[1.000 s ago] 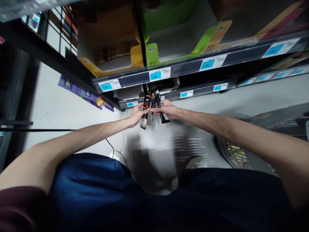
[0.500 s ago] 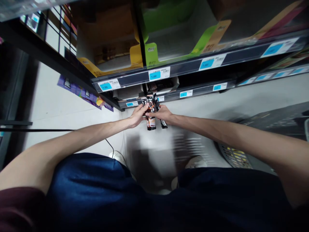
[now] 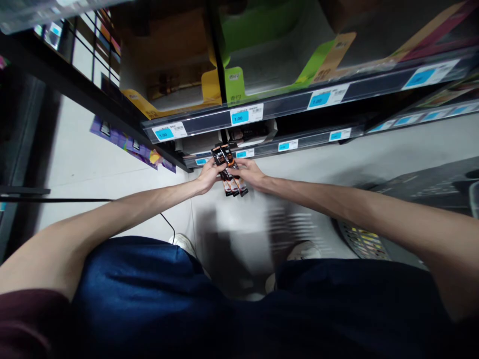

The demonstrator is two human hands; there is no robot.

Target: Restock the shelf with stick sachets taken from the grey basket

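Though central, packets [image 3: 232, 181] partly hidden.

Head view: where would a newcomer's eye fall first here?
Probably on the slim black-and-orange packets held in the left hand and right hand, before the low shelf. Next come the bright green cardboard display box, above the hands in the picture, and the blue-and-white price labels along the dark shelf edges.

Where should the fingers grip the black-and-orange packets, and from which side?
Probably near mid-length, by the outer long edges, one hand from each side. The packets are long and narrow, fanned side by side, so pinching inward should keep them together. The left hand and right hand hold them about there.
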